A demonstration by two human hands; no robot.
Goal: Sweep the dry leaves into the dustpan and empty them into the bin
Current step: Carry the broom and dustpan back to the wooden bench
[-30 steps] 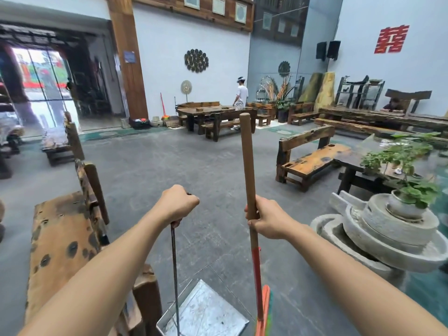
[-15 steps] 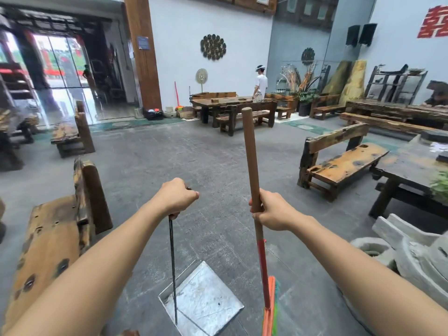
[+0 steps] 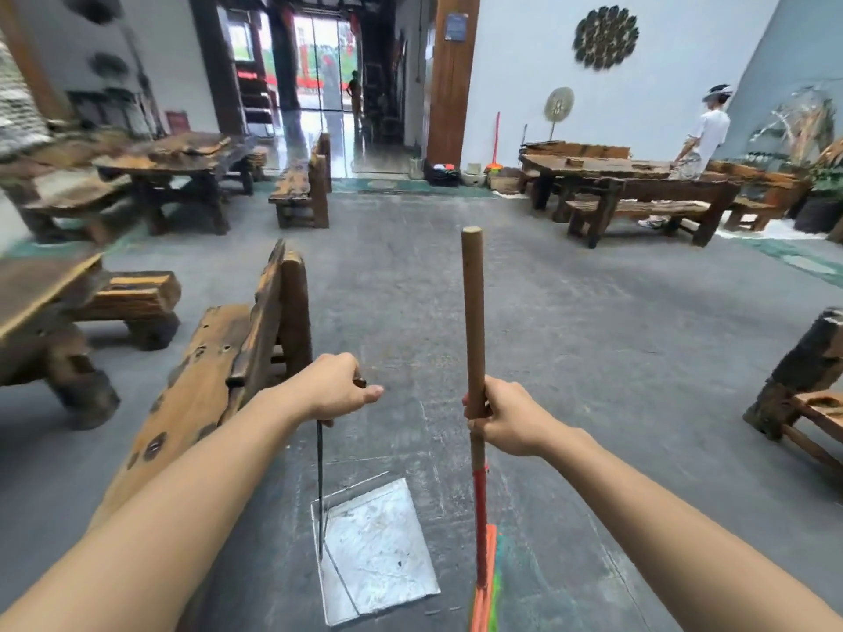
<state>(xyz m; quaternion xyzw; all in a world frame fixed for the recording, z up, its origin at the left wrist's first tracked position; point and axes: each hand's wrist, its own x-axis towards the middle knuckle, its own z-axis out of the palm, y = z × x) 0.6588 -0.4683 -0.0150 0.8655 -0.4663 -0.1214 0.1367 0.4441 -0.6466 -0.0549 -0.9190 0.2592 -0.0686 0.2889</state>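
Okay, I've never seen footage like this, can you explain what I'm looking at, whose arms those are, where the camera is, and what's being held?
There is no machine here. The picture comes from one wide-angle camera worn on a person's head, looking forward and down, so the two bare arms reaching in from the bottom are the wearer's own. The left hand grips the thin dark rod of a metal dustpan, whose flat pan sits low by the grey stone floor; no leaves show in it. The right hand is closed around the wooden handle of a broom, held upright, with its orange and green bristles at the bottom edge. Around them is a hall with a heavy wooden bench at the left, tables farther back, and another person standing by a far table. I see no bin.
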